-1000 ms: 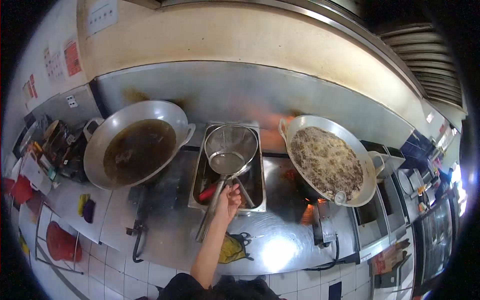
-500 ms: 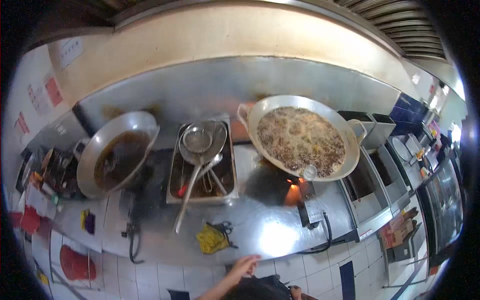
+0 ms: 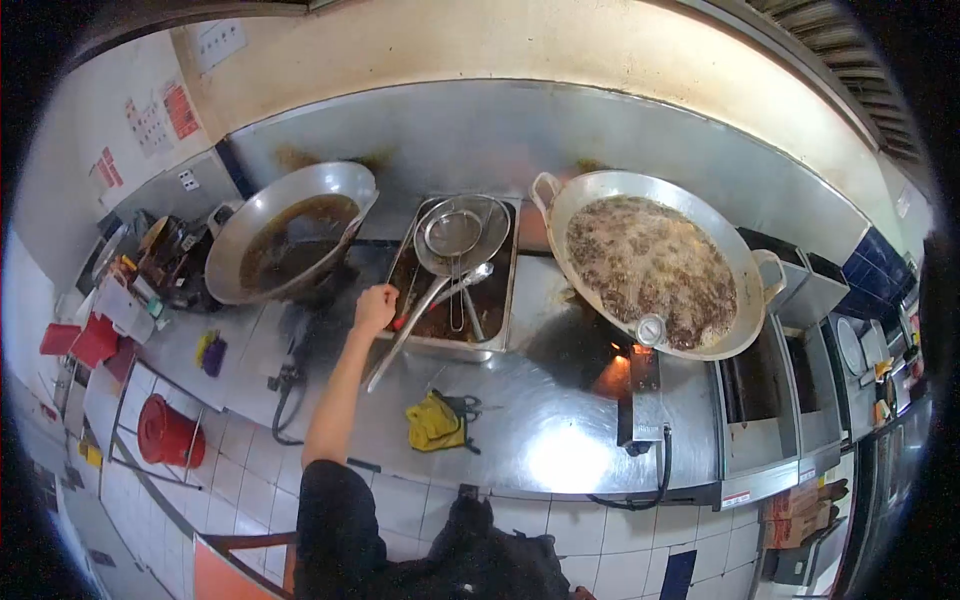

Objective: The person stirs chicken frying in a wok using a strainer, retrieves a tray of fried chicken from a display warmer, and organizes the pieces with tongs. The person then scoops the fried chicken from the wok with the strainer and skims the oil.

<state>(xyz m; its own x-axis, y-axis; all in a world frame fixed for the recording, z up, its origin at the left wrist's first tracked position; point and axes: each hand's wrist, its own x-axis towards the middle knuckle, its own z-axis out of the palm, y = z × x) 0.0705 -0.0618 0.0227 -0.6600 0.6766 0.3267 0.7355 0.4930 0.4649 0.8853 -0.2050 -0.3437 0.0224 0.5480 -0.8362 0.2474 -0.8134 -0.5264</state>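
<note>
1. Logging from my remote station, clock centred on one rectangular silver metal tray (image 3: pixel 470 353) with dark contents, midway along the shiny steel counter (image 3: pixel 535 420).
2. One bare left hand (image 3: pixel 376 308), arm black-sleeved: at 9 o'clock, close by the tray's rim, fingers curled.
3. One red-handled utensil (image 3: pixel 403 322): in the tray, between 7 and 8 o'clock, just beside those fingers; I cannot tell whether they are clamped on it.
4. One large round silver metal strainer (image 3: pixel 492 235): over the tray at 12 o'clock, long handle pointing to 7.
5. One small round wire-mesh strainer (image 3: pixel 453 232): overlapping the larger.
6. One wide grey metal pan (image 3: pixel 265 205), dark brown liquid inside: towards 10 o'clock.
7. One wide silver-grey metal pan (image 3: pixel 748 300), frothing brown liquid inside: at 3 o'clock, orange flame (image 3: pixel 615 375) below.
8. One crumpled yellow-and-black cloth (image 3: pixel 435 422): on the counter, 6 o'clock.
9. One bare right hand (image 3: pixel 582 593): at 5 o'clock, barely within my view; grip, I cannot tell.
</note>
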